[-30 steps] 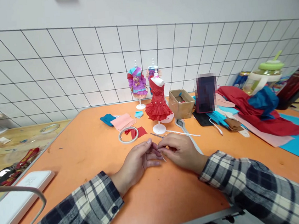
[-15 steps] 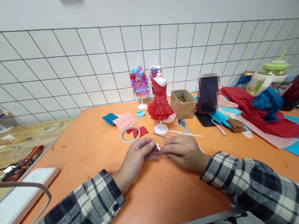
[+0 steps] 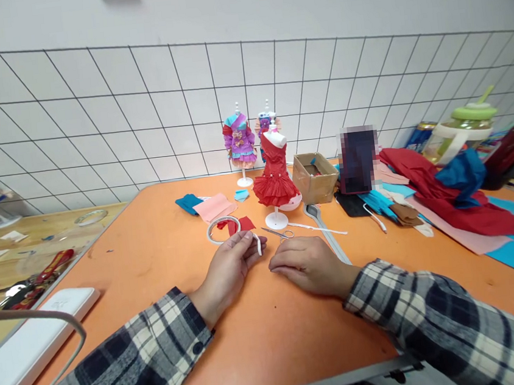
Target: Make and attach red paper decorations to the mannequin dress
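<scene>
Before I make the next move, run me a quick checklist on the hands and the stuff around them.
1. White strip held: ok. The left hand pinches the white strip, whose end sticks out past the fingertips.
2. Right hand free: cannot tell. Its fingers are curled and their undersides are hidden.
3. Hands apart: ok. A gap shows between them.
4. Scissors set down: ok. They lie on the table just beyond the right hand.
5. Red-dressed mannequin upright: ok. It stands on its white base.
6. Tape roll clear of the red scraps: not ok. They overlap in this view.
</scene>
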The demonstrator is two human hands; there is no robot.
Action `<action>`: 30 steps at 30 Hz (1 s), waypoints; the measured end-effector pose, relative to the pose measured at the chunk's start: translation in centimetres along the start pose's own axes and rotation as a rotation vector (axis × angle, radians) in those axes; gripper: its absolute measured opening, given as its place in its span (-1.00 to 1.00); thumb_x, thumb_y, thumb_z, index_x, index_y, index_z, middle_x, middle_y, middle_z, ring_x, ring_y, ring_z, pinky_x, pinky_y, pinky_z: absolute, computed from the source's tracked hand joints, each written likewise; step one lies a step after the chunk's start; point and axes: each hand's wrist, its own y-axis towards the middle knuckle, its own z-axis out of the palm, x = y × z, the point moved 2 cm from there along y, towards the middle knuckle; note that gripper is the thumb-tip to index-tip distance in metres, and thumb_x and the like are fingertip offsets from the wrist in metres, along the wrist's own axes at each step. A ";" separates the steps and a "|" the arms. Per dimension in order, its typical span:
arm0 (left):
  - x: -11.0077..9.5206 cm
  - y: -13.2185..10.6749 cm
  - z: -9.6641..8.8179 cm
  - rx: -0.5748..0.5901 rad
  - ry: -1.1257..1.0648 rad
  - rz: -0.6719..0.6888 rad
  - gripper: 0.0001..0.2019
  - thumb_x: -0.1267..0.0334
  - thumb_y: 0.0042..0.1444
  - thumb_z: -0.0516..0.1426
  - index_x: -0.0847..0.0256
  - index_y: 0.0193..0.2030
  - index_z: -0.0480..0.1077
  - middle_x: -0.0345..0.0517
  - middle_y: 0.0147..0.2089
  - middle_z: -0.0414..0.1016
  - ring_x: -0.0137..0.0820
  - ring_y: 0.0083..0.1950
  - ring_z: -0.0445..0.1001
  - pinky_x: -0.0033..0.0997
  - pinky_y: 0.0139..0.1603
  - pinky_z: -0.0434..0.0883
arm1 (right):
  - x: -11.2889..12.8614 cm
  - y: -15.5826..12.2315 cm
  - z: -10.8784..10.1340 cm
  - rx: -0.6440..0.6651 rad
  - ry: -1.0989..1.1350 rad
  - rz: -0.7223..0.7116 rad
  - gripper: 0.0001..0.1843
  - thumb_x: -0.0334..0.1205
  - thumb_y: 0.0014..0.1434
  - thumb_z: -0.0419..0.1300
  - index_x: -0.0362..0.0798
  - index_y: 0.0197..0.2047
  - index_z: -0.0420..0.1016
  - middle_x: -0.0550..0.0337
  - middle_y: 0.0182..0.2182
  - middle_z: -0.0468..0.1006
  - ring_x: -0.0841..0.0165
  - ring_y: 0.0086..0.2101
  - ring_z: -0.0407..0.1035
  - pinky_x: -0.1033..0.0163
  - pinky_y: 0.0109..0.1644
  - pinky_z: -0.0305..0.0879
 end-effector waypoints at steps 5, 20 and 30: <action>0.0 -0.2 0.2 0.149 0.060 0.010 -0.80 0.18 0.07 0.29 0.27 -0.32 0.45 -0.14 -0.32 0.49 -0.40 -0.22 0.45 -0.42 -0.12 0.42 | -2.2 -0.2 -1.9 -0.261 0.058 0.252 -0.85 -0.33 0.27 0.07 -0.01 -0.16 0.46 0.16 -0.31 0.62 0.39 -0.39 0.48 0.31 -0.34 0.37; 0.4 0.0 0.1 0.132 0.181 0.006 -0.78 0.15 0.04 0.28 0.27 -0.39 0.41 -0.18 -0.42 0.44 -0.45 -0.39 0.37 -0.45 -0.29 0.34 | -13.1 0.1 -9.4 -0.390 -0.628 0.439 -0.33 -0.48 0.15 -0.08 0.03 0.31 0.29 0.00 0.13 0.44 0.13 0.10 0.26 -0.03 0.13 0.21; 0.6 0.1 0.3 0.120 0.317 0.020 -0.79 0.15 0.05 0.26 0.23 -0.41 0.40 -0.23 -0.44 0.41 -0.45 -0.41 0.33 -0.43 -0.30 0.25 | -14.0 0.3 -9.5 -0.384 -0.756 0.553 -0.61 -0.15 0.28 0.03 0.05 0.06 0.57 0.02 -0.36 0.59 0.17 -0.30 0.29 0.08 -0.16 0.12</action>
